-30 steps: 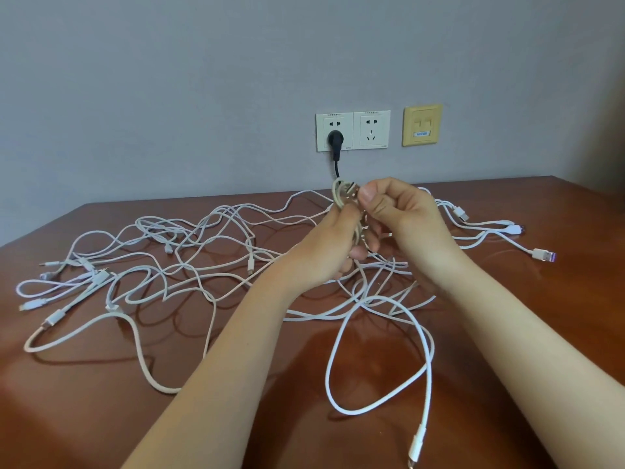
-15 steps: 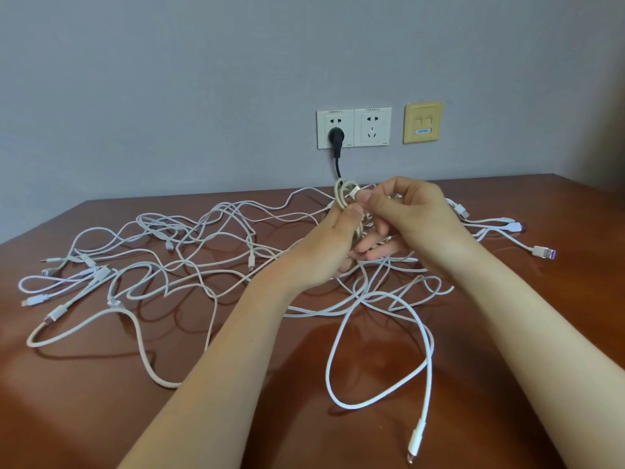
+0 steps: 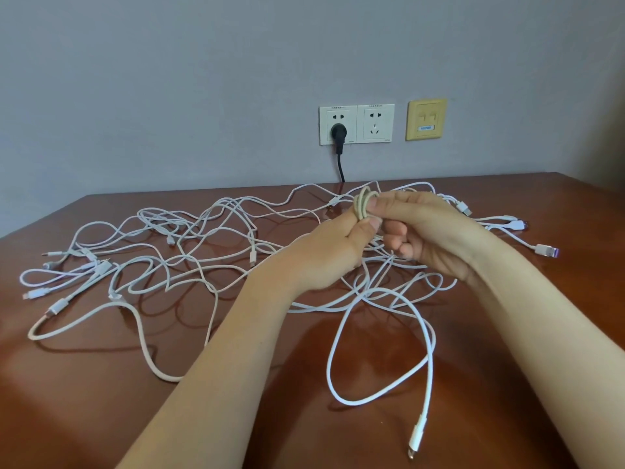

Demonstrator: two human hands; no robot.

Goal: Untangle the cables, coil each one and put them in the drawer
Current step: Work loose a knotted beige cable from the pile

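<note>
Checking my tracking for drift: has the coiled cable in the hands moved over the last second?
Yes. The coiled cable has shifted right: it was under the black plug and its cord, and now it sits under the empty socket beside that plug.

Cables (image 3: 189, 252) sprawl across the surface (image 3: 84, 418) from nine to three o'clock. A coil (image 3: 361, 206) sits above them at centre. Sockets (image 3: 356, 123) on the wall (image 3: 169, 79) at twelve, behind.
</note>
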